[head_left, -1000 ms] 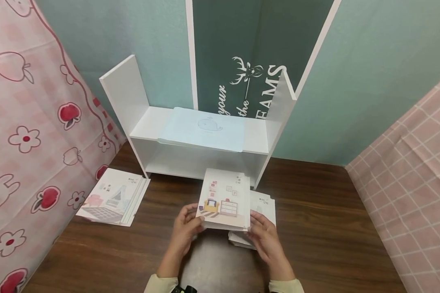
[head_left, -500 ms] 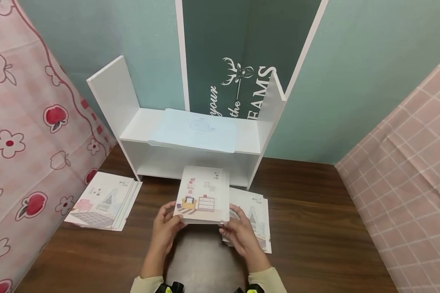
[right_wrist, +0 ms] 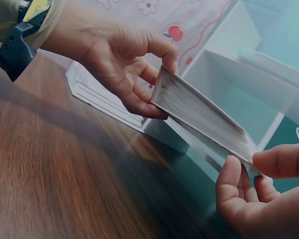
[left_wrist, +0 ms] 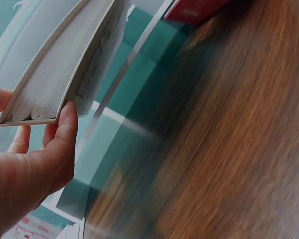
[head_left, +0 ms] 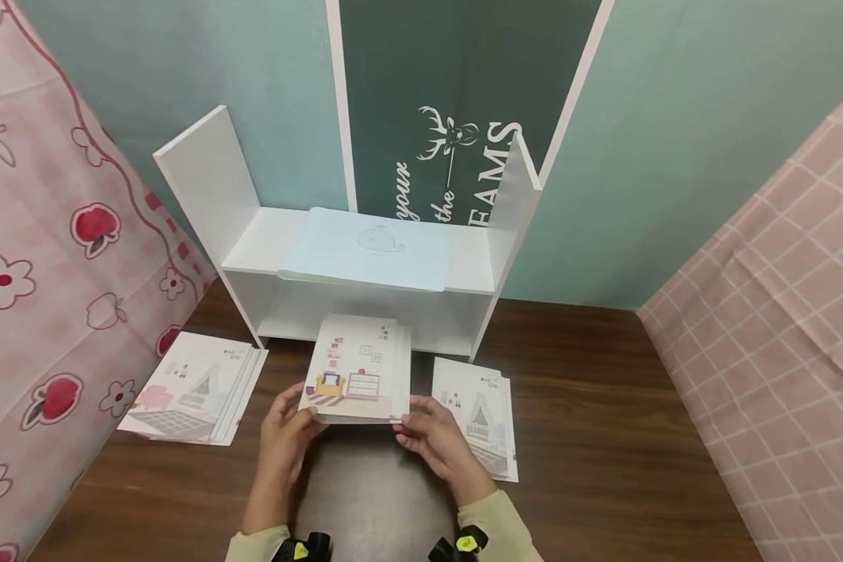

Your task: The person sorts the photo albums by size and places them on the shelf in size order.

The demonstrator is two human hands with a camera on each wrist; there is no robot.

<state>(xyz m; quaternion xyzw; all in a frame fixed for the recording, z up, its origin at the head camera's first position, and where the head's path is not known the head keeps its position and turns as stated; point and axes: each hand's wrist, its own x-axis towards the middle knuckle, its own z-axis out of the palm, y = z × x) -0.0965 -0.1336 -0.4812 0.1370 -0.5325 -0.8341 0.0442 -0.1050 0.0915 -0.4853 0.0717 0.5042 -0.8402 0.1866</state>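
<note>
A thick white book [head_left: 351,367], with a yellow armchair and a dresser drawn on its cover, is held above the table before the shelf. My left hand [head_left: 285,433] pinches its near left corner, thumb on top and fingers beneath. At the near right corner my right hand [head_left: 439,445] grips it the same way. Its page edges and lower cover show in the left wrist view, where the left hand [left_wrist: 35,169] supports it from below. Stacks of similar books lie either side: the left stack [head_left: 186,390] and the right stack [head_left: 474,414], close by my right hand.
A white two-tier shelf [head_left: 211,187] stands at the back against the wall. Pale blue sheets [head_left: 372,254] with a whale drawing lie on its upper board. Patterned pink cloths hang left [head_left: 56,312] and right [head_left: 780,351] of the wooden table [head_left: 604,437].
Both hands have carried the book leftward, away from the right stack and toward the middle of the shelf. The right stack shows more fully. The head view has shifted slightly.
</note>
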